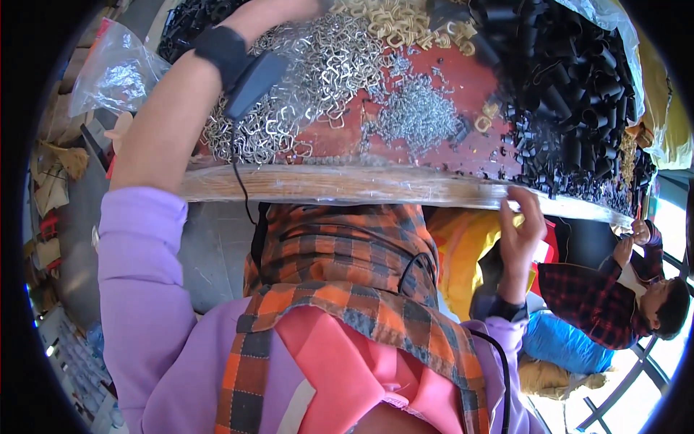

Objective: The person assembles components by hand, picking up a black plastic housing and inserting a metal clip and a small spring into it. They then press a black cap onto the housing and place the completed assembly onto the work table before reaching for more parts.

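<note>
At the top edge, my left hand (309, 7) reaches over the far side of the table, by the gold-coloured buckles (405, 23); its fingers are cut off and blurred. Under that arm spreads a heap of silver wire buckles (332, 69). My right hand (523, 226) is raised just in front of the table's near edge, fingers loosely bent and thumb apart, with nothing visible between them. Small silver metal pieces (418, 112) form a pile mid-table. Curved black pieces (578, 87) are heaped at the right, beyond my right hand.
The near edge of the red table (332, 137) has a plastic-wrapped wooden rim (347, 184). A clear plastic bag (119, 72) hangs at the left. Another person (607, 296) sits at the right, hands by the table edge. A black cable (241, 184) hangs from my left wrist device.
</note>
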The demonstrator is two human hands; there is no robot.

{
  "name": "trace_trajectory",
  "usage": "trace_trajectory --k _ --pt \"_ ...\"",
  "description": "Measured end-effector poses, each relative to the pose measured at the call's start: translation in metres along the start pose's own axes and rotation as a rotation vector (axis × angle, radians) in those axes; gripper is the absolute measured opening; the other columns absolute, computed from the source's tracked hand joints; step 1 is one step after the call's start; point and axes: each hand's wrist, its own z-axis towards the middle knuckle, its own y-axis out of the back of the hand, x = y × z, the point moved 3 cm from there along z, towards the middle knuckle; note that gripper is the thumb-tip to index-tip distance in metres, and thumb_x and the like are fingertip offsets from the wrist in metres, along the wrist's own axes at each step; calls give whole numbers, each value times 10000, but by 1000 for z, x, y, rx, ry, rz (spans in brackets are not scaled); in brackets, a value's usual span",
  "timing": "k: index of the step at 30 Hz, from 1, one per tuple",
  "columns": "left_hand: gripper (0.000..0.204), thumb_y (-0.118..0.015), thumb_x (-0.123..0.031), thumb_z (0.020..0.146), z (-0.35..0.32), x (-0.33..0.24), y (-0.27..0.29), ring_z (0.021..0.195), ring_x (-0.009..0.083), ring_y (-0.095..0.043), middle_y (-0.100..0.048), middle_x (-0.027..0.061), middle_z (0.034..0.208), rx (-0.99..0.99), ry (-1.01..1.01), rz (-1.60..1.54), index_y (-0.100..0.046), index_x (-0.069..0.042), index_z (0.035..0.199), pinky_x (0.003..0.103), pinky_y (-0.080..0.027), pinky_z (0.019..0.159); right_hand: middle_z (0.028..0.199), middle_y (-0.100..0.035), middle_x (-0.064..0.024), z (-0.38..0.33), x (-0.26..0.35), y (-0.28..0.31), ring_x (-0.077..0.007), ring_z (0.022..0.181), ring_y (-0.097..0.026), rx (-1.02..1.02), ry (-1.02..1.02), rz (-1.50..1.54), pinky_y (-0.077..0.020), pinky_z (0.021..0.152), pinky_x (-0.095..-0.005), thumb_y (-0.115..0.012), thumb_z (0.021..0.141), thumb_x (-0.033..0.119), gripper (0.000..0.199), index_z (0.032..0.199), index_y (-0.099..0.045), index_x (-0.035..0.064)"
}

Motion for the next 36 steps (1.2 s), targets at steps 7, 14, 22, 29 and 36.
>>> trace_trajectory --k 7,14,22,29,36 --pt "209 -572 -176 745 -108 -33 -15 697 128 -573 -552 47 794 -149 -4 -1430 -502 -40 887 242 -478 589 678 -526 -91 28 41 -67 -207 600 -524 288 52 97 -405 549 -273 -566 690 28 75 761 -553 6" --pt "218 -574 -165 756 -184 -67 -66 680 133 -573 -563 78 830 181 179 -2128 -519 -26 915 211 -476 604 678 -526 -122 38 45 -98 -281 604 -523 388 173 -39 -405 548 -343 -557 680 112 85 722 -558 38" --pt "246 -493 -212 817 -193 -81 -80 680 116 -568 -569 70 857 347 209 -2396 -514 -26 976 199 -479 603 676 -513 -137 48 46 -107 -321 648 -513 549 222 -147 -402 573 -369 -537 679 119 106 725 -521 25" --pt "296 -416 -200 854 -186 -99 -79 691 120 -565 -553 95 858 444 149 -2480 -437 2 1070 203 -490 617 661 -502 -139 43 46 -108 -312 612 -501 304 206 -74 -396 564 -371 -503 715 77 91 774 -493 8" --pt "243 -494 -153 815 -169 -120 -70 682 111 -557 -554 90 825 501 136 -2428 -461 -10 1007 209 -483 611 646 -490 -54 44 43 -103 -128 506 -431 297 -113 485 -353 472 -258 -489 783 72 87 834 -513 6"
